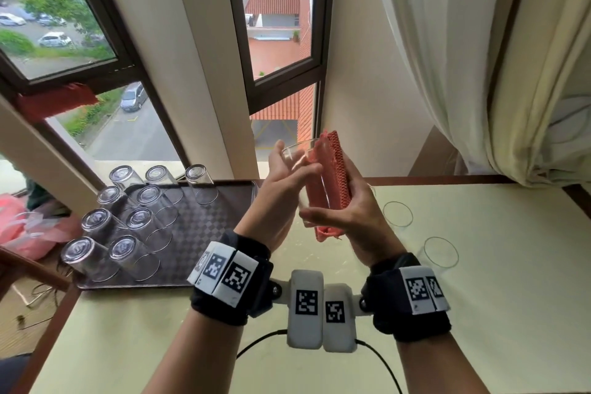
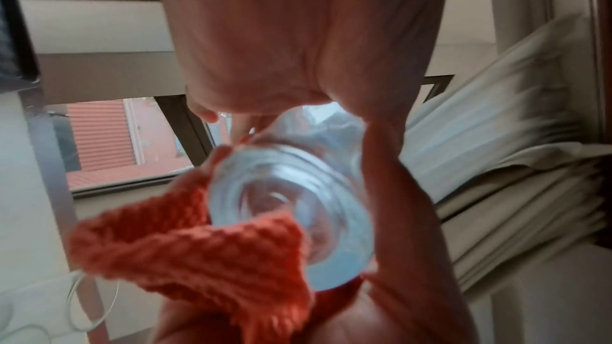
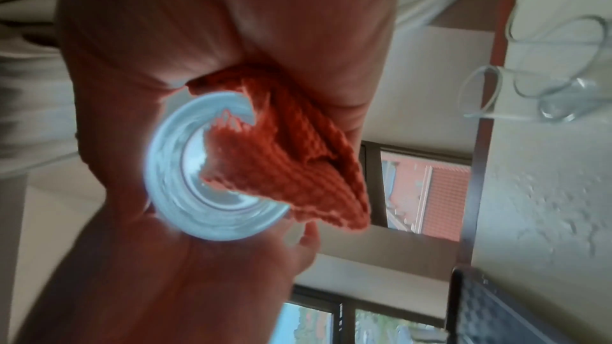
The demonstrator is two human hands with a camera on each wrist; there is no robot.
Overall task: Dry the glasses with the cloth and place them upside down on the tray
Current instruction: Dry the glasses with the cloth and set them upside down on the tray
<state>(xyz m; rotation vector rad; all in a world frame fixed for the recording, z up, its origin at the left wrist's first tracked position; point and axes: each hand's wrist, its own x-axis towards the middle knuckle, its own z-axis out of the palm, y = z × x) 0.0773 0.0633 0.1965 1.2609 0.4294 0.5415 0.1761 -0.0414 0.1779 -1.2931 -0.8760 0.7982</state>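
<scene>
Both hands are holding one glass [image 1: 309,176] up over the table [image 1: 479,281], between the tray [image 1: 204,227] and the window [image 1: 281,41]. The glass is tilting, its mouth pointing up and away towards the window and its thick base towards the person. The left hand [image 1: 281,198] is gripping it from the left, thumb and fingers curling round the wall near the rim. The right hand [image 1: 355,208] is pressing the cloth [image 1: 329,185] against the right side of the glass, fingers wrapping round cloth and glass together near the base. The cloth is red and ribbed, folded along the glass, with one end sticking above the rim and the other hanging below the right palm.

In the left wrist view the round base of the glass [image 2: 291,208] is facing the camera, with the cloth [image 2: 198,253] bunching beside and below it. In the right wrist view the cloth [image 3: 291,156] is lying across part of the base [image 3: 212,171]; the picture is blurred, so whether any cloth is reaching inside the glass cannot be told.

Nine dried glasses [image 1: 140,221] are standing upside down on the dark checkered tray, left of the hands, in three rows filling its left part. Two glasses [image 1: 441,253] are waiting upright on the table to the right of the hands, apart from each other. A pale curtain [image 1: 479,57] is hanging at the right.
</scene>
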